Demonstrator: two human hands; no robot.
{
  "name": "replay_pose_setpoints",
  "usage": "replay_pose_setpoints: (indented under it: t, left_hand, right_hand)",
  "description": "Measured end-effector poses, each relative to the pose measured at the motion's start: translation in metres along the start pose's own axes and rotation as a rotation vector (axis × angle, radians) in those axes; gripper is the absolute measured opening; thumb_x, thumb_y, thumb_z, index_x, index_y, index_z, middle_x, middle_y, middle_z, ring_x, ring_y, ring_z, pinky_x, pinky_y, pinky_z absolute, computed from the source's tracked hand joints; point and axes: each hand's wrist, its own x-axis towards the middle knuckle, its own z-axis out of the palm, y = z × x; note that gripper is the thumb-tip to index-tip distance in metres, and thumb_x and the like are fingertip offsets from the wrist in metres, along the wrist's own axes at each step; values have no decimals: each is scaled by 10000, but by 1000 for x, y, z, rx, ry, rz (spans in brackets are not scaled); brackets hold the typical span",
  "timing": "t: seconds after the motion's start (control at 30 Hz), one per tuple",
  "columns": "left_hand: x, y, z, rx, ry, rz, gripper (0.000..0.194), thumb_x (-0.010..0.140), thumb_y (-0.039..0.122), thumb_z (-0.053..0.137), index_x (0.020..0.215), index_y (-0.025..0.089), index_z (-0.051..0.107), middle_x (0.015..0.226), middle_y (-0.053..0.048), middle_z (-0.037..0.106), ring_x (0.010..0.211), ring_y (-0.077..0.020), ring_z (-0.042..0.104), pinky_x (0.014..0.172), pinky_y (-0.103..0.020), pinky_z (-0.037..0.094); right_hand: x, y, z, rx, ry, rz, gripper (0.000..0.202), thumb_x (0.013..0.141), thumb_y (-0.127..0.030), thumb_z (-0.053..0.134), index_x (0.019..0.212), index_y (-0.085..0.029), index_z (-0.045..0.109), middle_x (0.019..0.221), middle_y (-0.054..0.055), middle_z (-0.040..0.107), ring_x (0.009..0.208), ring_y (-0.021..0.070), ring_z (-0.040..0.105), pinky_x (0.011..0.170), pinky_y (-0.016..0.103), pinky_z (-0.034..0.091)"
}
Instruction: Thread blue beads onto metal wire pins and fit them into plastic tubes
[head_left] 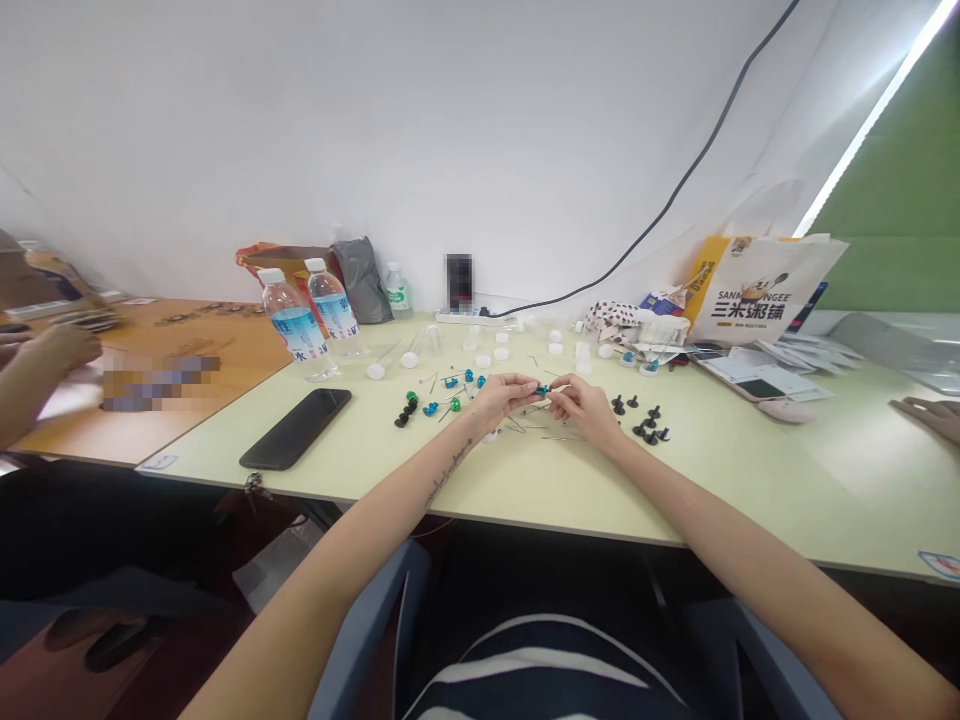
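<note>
Above the middle of the pale table [525, 490], my left hand [504, 398] pinches a small blue piece [541, 390] with a dark part on it. The fingertips of my right hand [581, 405] close on the right end of that same piece. Its exact kind is too small to make out. Left of my hands lie several blue pieces [430, 409], green pieces [455, 404] and a row of black pieces [406, 412]. Thin metal rods [516, 428] are scattered under and around my fingers. To the right stand several black, wide-headed pegs [651, 436].
Clear tubes with white caps [501, 354] line the back. At the left are a black phone [296, 428] and two water bottles [334, 310]. A paper bag [757, 290] stands back right. Other people's hands show at the left [60, 350] and right edge [930, 415].
</note>
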Motion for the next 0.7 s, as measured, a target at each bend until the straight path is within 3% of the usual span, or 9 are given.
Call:
replay_pose_setpoints:
  t: [0.7]
  left_hand:
    - [-1, 0, 0, 5, -7, -13, 167, 671, 148, 716, 800, 63, 652, 813, -89, 673, 800, -157, 652, 926, -325, 455]
  right_hand:
    - [2, 5, 0, -6, -13, 13, 325, 807, -514, 480, 872, -200, 532, 635, 16, 648, 505, 139, 591, 497, 260, 505]
